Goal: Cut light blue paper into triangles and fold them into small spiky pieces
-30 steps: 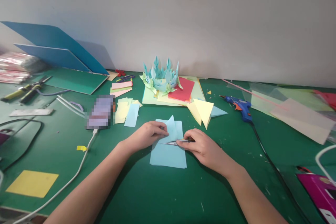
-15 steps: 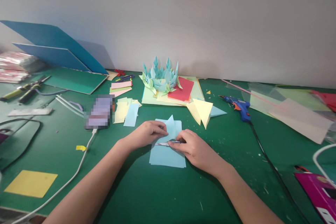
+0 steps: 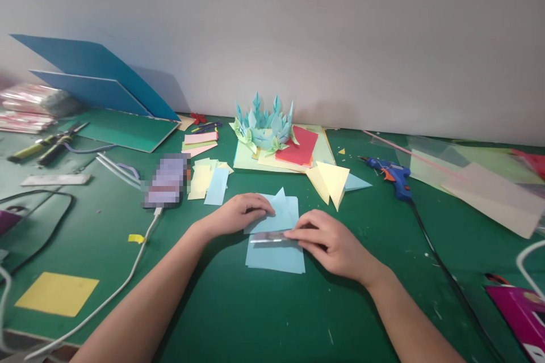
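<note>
A stack of light blue paper sheets (image 3: pixel 275 252) lies on the green mat in front of me. My left hand (image 3: pixel 240 213) presses its closed fingers down on the upper left part of the paper. My right hand (image 3: pixel 326 241) grips a thin knife-like cutting tool (image 3: pixel 268 236), whose blurred blade lies across the middle of the paper and points left. A folded blue point of paper (image 3: pixel 280 195) sticks up just behind the hands.
A blue paper crown (image 3: pixel 264 125) stands on coloured sheets at the back. Yellow paper triangles (image 3: pixel 332 180) and a blue glue gun (image 3: pixel 392 173) with its cable lie to the right. A phone (image 3: pixel 167 180) on a white cable, pliers (image 3: pixel 46 144) and blue boards (image 3: pixel 97 76) lie left.
My right hand has drawn the cutting tool leftwards across the blue paper, and the blade now looks blurred. The left hand has stayed on the paper. The view shifted slightly.
</note>
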`<state>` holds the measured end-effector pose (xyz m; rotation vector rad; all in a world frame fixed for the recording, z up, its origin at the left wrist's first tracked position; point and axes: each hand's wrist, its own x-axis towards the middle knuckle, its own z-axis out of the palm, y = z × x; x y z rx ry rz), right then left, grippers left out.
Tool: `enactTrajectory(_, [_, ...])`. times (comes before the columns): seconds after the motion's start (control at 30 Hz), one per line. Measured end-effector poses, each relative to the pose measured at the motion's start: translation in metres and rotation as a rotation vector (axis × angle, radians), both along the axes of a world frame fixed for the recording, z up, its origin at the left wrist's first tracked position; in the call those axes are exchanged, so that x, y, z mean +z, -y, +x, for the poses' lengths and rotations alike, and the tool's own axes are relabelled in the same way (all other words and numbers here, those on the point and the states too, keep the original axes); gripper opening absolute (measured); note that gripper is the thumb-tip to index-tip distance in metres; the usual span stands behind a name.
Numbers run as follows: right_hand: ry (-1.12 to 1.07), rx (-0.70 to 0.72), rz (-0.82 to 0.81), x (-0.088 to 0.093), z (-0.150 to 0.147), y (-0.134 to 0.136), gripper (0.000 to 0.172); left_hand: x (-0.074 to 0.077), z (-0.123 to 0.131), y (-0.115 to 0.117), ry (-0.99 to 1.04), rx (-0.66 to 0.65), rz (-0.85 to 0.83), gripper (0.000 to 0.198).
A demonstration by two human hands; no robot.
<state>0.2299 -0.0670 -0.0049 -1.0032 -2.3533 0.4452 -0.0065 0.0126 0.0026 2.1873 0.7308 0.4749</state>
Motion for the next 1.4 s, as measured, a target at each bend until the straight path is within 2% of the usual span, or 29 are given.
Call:
enactTrajectory(0.1, [-0.032,-0.230,0.077,-0.002,0.013,-0.003,0.032,0.001,0.000,0.003,-0.067,0.033,-0.001,0.026])
enactTrajectory(0.17, [-0.010,-0.399,0.128,-0.006,0.016,-0.005,0.031,0.002,0.001,0.007,-0.128,0.051,0.016,0.047])
enactTrajectory(0.23, [0.041,-0.498,0.148,-0.010,0.016,-0.007,0.030,0.002,0.003,0.011,-0.178,0.091,0.062,0.060])
enactTrajectory(0.3, [0.109,-0.527,0.130,-0.013,0.014,-0.008,0.028,0.002,0.006,0.015,-0.212,0.109,0.111,0.056])
enactTrajectory(0.47, [0.206,-0.534,0.069,-0.013,0.012,-0.009,0.027,-0.001,0.010,0.014,-0.194,0.030,0.350,0.020])
enactTrajectory(0.53, [0.188,-0.525,0.094,-0.013,0.011,-0.009,0.027,-0.003,0.009,0.012,-0.134,0.024,0.457,0.021])
enactTrajectory(0.6, [0.145,-0.502,0.146,-0.012,0.009,-0.008,0.028,-0.004,0.008,0.011,-0.028,0.080,0.494,0.021])
enactTrajectory(0.67, [0.092,-0.477,0.208,-0.011,0.007,-0.007,0.029,-0.004,0.007,0.011,0.099,0.175,0.434,0.016])
enactTrajectory(0.8, [0.008,-0.404,0.260,-0.009,-0.001,-0.004,0.030,0.001,0.008,0.013,0.272,0.335,0.115,0.015])
enactTrajectory(0.9, [-0.079,-0.331,0.207,-0.006,-0.007,-0.002,0.023,0.003,0.010,0.015,0.353,0.373,-0.105,0.020])
enactTrajectory(0.97, [-0.153,-0.314,0.166,-0.004,-0.009,0.000,0.018,0.004,0.011,0.014,0.396,0.379,-0.195,0.022])
enactTrajectory(1.07, [-0.266,-0.401,0.144,-0.002,-0.009,0.002,0.019,0.004,0.009,0.011,0.422,0.423,-0.226,0.023])
enactTrajectory(1.17, [-0.412,-0.578,0.139,-0.002,-0.003,0.002,0.016,0.001,0.004,0.004,0.438,0.627,-0.109,0.024])
enactTrajectory(1.27, [-0.600,-0.804,0.102,-0.003,0.007,-0.001,0.018,-0.001,-0.005,-0.005,0.454,0.861,0.167,0.018])
enactTrajectory(1.33, [-0.712,-0.975,0.121,-0.004,0.014,-0.004,0.023,-0.001,-0.012,-0.009,0.401,0.925,0.374,0.016])
enactTrajectory(1.4, [-0.780,-1.113,0.148,-0.004,0.022,-0.008,0.032,-0.001,-0.017,-0.012,0.302,0.932,0.558,0.022])
